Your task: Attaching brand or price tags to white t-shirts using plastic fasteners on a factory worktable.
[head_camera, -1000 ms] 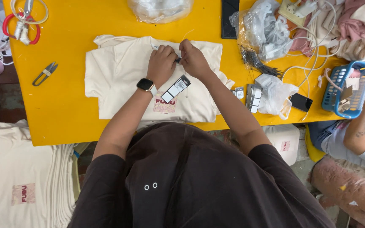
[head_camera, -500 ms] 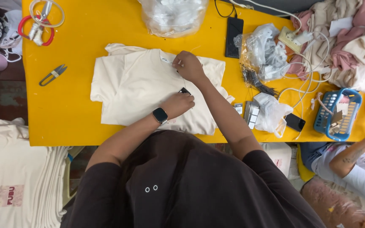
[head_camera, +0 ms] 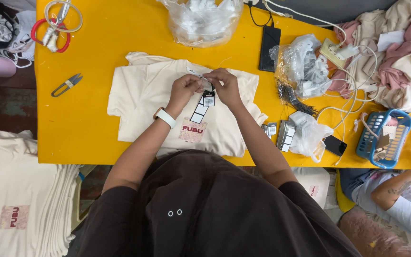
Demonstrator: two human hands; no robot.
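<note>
Folded cream cotton T-shirt [head_camera: 143,102] lies on the yellow table [head_camera: 86,138]; left hand [head_camera: 182,90] and right hand [head_camera: 224,85] pinch the string of black-and-white card hang tags [head_camera: 204,103] above it; metal thread snips [head_camera: 66,84] lie left; clear plastic bag [head_camera: 200,19] beyond.

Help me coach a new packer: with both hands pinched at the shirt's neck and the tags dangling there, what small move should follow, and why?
Probably draw the loop tight and let go. Both the left hand and the right hand pinch a thin string at the collar of the cream T-shirt, and the hang tags already dangle from it, so fastening seems nearly finished. Whether the string is already locked is too small to tell.
</note>
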